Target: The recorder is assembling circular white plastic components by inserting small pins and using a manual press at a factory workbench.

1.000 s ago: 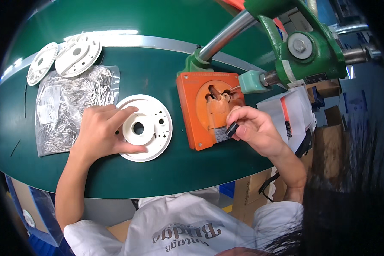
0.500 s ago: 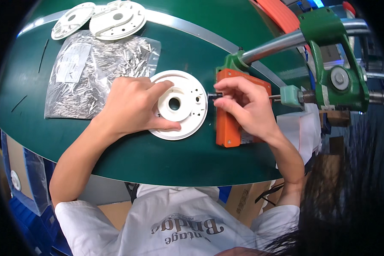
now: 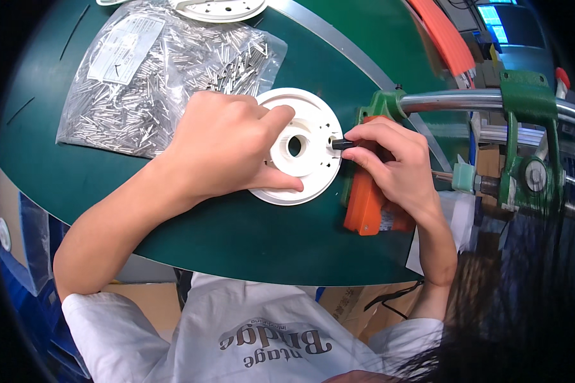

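A white round plastic disc (image 3: 314,180) with a raised hub and a large central hole lies on the green table. My left hand (image 3: 220,143) grips it from the left, thumb and fingers closed around the hub. Between the thumb and fingertips of my right hand (image 3: 399,159) is a small black cylindrical piece (image 3: 343,145). Its tip overlaps the small hole near the disc's right side; whether it is inside the hole I cannot tell. An orange block (image 3: 366,203) sits partly hidden beneath my right hand.
A clear bag of small metal pins (image 3: 134,105) lies at the left, with another white disc (image 3: 222,9) above it. On the right stands a green clamp-like fixture (image 3: 530,127) on a steel bar (image 3: 457,100). Thin black strips (image 3: 75,32) lie at far left.
My right hand has carried the black piece from outside the disc's right rim to over its small hole. My left hand still holds the disc. The whole view has shifted.
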`<state>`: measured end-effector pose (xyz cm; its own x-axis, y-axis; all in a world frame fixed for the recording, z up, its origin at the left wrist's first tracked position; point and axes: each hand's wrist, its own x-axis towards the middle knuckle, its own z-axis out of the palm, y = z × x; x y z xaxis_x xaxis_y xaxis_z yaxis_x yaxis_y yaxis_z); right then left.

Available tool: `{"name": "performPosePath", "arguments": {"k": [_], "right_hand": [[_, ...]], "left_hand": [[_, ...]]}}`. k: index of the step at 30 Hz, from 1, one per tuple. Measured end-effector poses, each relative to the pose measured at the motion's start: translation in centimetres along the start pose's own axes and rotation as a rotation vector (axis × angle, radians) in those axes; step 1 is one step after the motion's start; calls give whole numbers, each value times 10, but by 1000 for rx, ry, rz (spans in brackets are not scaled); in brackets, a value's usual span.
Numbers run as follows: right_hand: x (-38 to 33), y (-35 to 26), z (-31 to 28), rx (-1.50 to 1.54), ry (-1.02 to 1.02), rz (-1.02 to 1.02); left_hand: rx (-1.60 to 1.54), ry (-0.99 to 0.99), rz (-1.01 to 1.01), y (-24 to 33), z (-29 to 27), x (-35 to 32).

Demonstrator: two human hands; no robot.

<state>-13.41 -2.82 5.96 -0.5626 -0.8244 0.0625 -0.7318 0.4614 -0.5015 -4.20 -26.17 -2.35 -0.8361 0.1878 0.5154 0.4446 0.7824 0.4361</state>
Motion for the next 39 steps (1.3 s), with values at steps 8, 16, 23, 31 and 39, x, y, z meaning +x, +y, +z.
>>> {"name": "performPosePath", "arguments": {"k": [8, 16, 23, 31, 39], "right_hand": [[12, -7, 2, -307, -35, -291], [13, -6, 6, -314, -44, -209], [-49, 3, 20, -121, 401, -247], [-58, 0, 28, -49, 511, -243], [-63, 9, 32, -75, 515, -244]], "left_hand": [[35, -22, -45, 5, 4, -3], [-3, 110, 17, 14, -3, 2], [104, -150, 351, 44, 13, -34], [372, 19, 73, 16, 49, 51], [425, -67, -383, 11, -4, 66]]}}
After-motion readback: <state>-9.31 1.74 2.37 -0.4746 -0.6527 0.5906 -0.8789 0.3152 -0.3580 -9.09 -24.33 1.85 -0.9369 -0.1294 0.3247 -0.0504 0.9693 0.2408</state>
